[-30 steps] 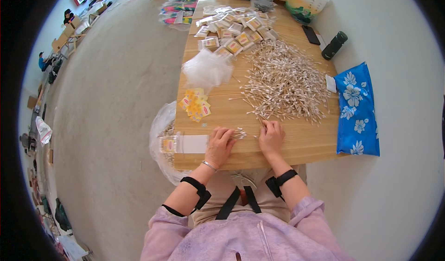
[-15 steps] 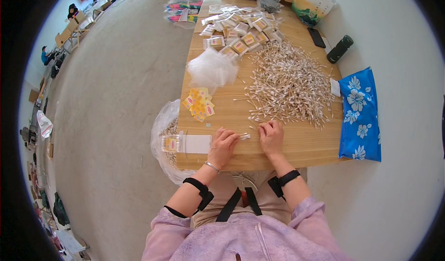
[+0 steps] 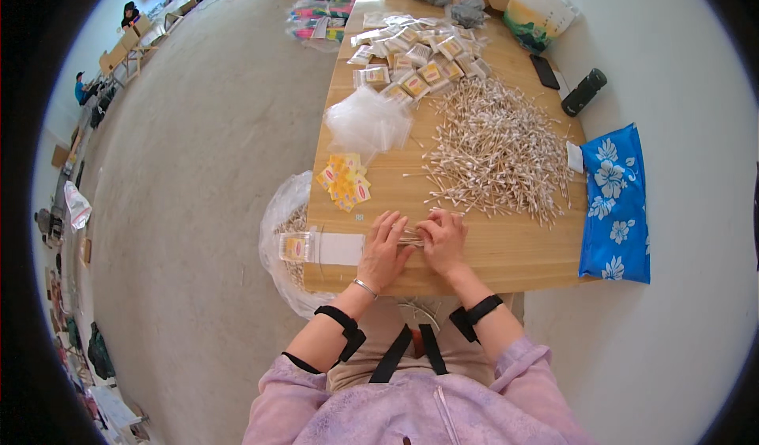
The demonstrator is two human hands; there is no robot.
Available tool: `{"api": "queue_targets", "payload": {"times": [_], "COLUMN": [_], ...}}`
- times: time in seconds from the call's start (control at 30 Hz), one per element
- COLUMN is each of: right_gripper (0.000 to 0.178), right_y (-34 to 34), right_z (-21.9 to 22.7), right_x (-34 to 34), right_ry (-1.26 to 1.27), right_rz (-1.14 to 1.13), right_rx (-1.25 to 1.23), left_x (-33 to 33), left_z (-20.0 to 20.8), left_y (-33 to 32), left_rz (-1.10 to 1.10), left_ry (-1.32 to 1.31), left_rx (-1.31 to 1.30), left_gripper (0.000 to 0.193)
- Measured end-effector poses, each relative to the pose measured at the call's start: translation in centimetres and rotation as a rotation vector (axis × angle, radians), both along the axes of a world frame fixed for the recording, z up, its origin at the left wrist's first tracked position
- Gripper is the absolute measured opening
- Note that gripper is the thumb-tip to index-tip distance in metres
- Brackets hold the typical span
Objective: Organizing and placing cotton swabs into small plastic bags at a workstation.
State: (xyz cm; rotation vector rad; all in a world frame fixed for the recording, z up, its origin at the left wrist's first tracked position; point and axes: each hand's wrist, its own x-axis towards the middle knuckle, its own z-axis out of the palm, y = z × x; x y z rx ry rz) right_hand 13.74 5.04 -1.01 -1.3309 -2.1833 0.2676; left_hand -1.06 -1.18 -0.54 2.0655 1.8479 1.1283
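Between my two hands lies a small bundle of cotton swabs (image 3: 412,238) near the front edge of the table. My left hand (image 3: 383,250) is closed round its left end, and my right hand (image 3: 443,240) closes its fingers on the right end. Just left of my left hand is a plain white card or box (image 3: 341,249). Beside that, a clear packet of swabs with a yellow label (image 3: 295,247) sits at the table's left edge. A large heap of loose swabs (image 3: 498,148) spreads beyond my right hand.
Yellow cards (image 3: 345,182) and clear plastic bags (image 3: 368,121) lie on the left, before a pile of filled packets (image 3: 419,53). A blue flowered pillow-like bag (image 3: 614,204), black bottle (image 3: 584,93) and phone (image 3: 544,71) line the right. A plastic sack (image 3: 273,219) stands by the left edge.
My right hand has moved left to meet my left hand, and both now hold the swab bundle. The view has shifted slightly.
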Motion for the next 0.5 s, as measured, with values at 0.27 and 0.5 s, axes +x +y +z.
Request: {"api": "queue_targets", "payload": {"times": [0.27,0.5], "right_gripper": [0.013,0.034], "right_y": [2.4,-0.9], "right_z": [-0.7,-1.9], "right_x": [3.6,-1.8], "right_ry": [0.052,0.736], "right_rz": [-0.256,-0.181], "right_rx": [0.120,-0.294], "left_x": [-0.6,-0.7], "left_z": [-0.9,-0.4], "left_y": [-0.1,-0.1], "left_rz": [-0.098,-0.110], "left_ry": [-0.045,-0.161], "left_rx": [-0.099,-0.078], "left_gripper": [0.056,0.057]}}
